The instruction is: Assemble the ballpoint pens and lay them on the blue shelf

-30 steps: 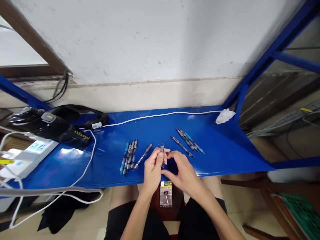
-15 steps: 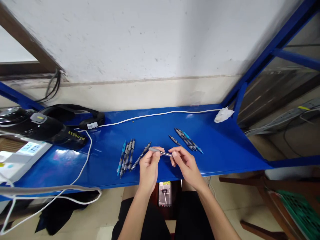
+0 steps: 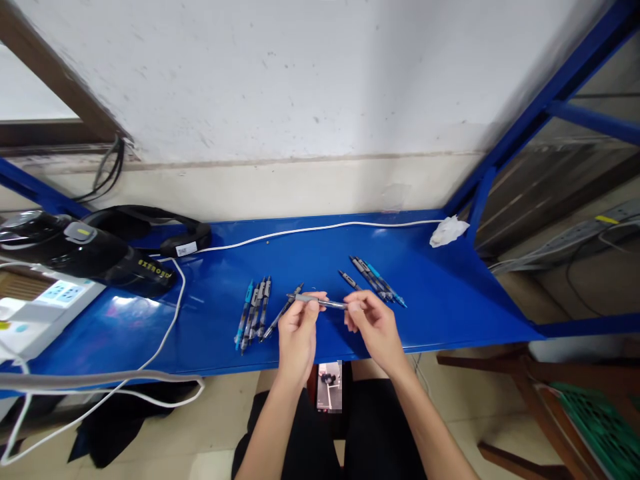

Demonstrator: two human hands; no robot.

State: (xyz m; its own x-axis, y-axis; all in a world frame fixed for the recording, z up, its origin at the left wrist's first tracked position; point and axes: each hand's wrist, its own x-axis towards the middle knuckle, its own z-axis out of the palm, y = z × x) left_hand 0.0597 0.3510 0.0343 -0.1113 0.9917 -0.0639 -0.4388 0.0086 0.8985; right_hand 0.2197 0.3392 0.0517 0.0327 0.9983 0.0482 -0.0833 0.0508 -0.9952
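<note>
Above the front part of the blue table point(image 3: 310, 257), my left hand point(image 3: 299, 330) and my right hand point(image 3: 375, 327) hold a grey pen point(image 3: 327, 303) between them, lying roughly level. My left thumb and fingers pinch its grey end; the fingers of my right hand close round its other end, whose tip they hide. Just left of my left hand lies a single dark pen point(image 3: 274, 325), slanted. Further left is a row of several pens point(image 3: 254, 310), one of them light blue. Beyond my right hand, several more pens point(image 3: 373, 279) lie slanted, again with a light blue one.
A black bottle point(image 3: 100, 257) lies at the left, beside black headphones point(image 3: 187, 237) and a white power strip point(image 3: 55, 303). A white cable point(image 3: 310, 229) runs along the back to a crumpled tissue point(image 3: 449, 231). A lit phone point(image 3: 329, 390) sits below the table edge.
My right hand has shifted very slightly right along the pen's end. The view has moved a little; the pens on the table lie as before.
</note>
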